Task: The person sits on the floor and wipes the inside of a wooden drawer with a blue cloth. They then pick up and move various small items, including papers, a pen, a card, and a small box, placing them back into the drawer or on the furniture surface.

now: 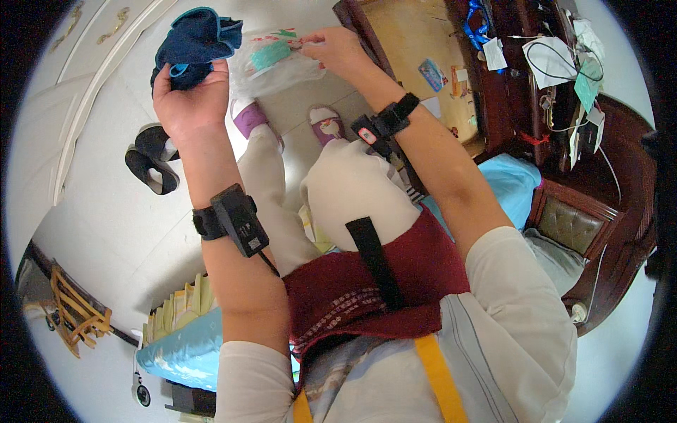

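At the upper left my left hand [197,100] grips a folded dark navy fabric item [193,39] with lighter blue edging and a small blue loop. Its exact kind is hard to tell. Across from it, my right hand [338,55] pinches the edge of a clear plastic bag [296,76] between thumb and fingers. The bag bears red and green printing, and a teal patch [271,55] shows on or through the plastic. The bag hangs between my two hands, above the tiled floor.
An open wooden drawer [418,31] holds small packets, right of my right hand. Beyond it stands a dark wood cabinet [508,106] with papers and cables. Black shoes [153,169] lie on the floor at left. A bed with blue bedding [182,343] is behind me.
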The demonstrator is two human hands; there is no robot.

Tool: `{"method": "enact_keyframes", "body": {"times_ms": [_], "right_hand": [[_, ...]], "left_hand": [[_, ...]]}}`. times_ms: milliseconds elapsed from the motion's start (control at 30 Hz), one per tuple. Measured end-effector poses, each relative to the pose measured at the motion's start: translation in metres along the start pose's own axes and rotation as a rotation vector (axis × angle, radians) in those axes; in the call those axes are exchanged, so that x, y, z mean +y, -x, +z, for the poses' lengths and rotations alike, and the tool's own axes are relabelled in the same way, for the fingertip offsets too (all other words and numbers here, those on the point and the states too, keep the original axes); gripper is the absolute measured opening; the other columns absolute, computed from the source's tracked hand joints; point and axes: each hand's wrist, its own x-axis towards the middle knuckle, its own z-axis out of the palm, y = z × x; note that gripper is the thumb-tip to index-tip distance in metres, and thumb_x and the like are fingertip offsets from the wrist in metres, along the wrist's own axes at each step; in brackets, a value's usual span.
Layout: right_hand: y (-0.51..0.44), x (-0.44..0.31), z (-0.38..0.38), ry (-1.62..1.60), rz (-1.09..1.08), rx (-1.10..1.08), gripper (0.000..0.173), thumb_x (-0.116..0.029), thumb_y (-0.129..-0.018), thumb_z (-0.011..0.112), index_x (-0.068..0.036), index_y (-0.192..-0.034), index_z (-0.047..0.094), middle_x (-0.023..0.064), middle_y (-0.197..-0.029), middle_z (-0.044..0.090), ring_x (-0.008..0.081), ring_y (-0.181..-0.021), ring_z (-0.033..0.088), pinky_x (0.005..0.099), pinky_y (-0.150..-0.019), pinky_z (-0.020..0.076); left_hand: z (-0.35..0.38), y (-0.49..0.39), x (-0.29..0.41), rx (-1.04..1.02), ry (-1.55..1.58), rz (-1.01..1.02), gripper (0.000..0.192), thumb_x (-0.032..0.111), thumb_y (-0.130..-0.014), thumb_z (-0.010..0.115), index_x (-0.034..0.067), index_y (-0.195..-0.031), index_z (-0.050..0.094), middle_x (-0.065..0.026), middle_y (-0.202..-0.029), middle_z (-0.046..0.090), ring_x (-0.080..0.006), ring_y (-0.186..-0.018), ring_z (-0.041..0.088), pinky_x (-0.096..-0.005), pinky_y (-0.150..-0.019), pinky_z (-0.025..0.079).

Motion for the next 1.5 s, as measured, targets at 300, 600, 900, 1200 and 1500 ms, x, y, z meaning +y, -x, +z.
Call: {"method": "enact_keyframes", "body": {"times_ms": [300,600,900,1200,1500], "right_hand": [[0.106,0.097,-0.088,0.028,-0.014,0.444,0.031,-0.021,-0.084,0.063,-0.001,-0.108,0.066,0.0073,-0.079,0.066,0.0111,-0.071,0.061,0.0250,-0.063,0.0479],[0.116,0.165,-0.165,0.517,0.173,0.770,0.027,-0.022,-0.084,0.060,-0.008,-0.106,0.065,0.0170,-0.097,0.063,0.0324,-0.087,0.062,0.0415,-0.074,0.0498],[0.099,0.180,-0.218,0.684,0.405,0.917,0.041,-0.032,-0.082,0.063,-0.003,-0.110,0.063,0.0194,-0.090,0.066,0.0371,-0.083,0.064,0.0459,-0.074,0.0502],[0.141,0.148,-0.202,-0.577,0.108,0.956,0.021,-0.008,-0.091,0.056,0.002,-0.109,0.059,0.0115,-0.083,0.068,0.0163,-0.058,0.063,0.0232,-0.051,0.0498],[0.155,0.065,-0.156,-0.714,-0.023,0.603,0.031,0.004,-0.085,0.053,0.001,-0.113,0.064,0.0101,-0.110,0.065,0.0165,-0.094,0.064,0.0273,-0.081,0.0523]], "left_hand": [[0.000,-0.005,-0.003,0.113,-0.148,0.033,0.040,0.017,-0.085,0.049,0.001,-0.122,0.050,-0.0168,-0.125,0.055,-0.0322,-0.116,0.052,-0.0491,-0.098,0.038],[0.003,-0.007,-0.023,0.084,-0.122,-0.005,0.038,0.013,-0.086,0.047,-0.001,-0.121,0.051,-0.0165,-0.123,0.056,-0.0323,-0.115,0.053,-0.0490,-0.097,0.041],[0.001,-0.009,-0.025,0.111,-0.139,0.010,0.039,0.013,-0.086,0.048,-0.001,-0.122,0.050,-0.0164,-0.123,0.056,-0.0327,-0.114,0.053,-0.0493,-0.096,0.041],[0.002,-0.009,-0.027,0.047,-0.118,-0.052,0.039,0.012,-0.085,0.049,0.000,-0.123,0.049,-0.0152,-0.124,0.056,-0.0323,-0.116,0.052,-0.0494,-0.098,0.039],[0.002,-0.008,-0.025,0.039,-0.146,-0.018,0.038,0.012,-0.085,0.049,0.001,-0.122,0.050,-0.0143,-0.122,0.056,-0.0325,-0.113,0.053,-0.0493,-0.095,0.041]]}}
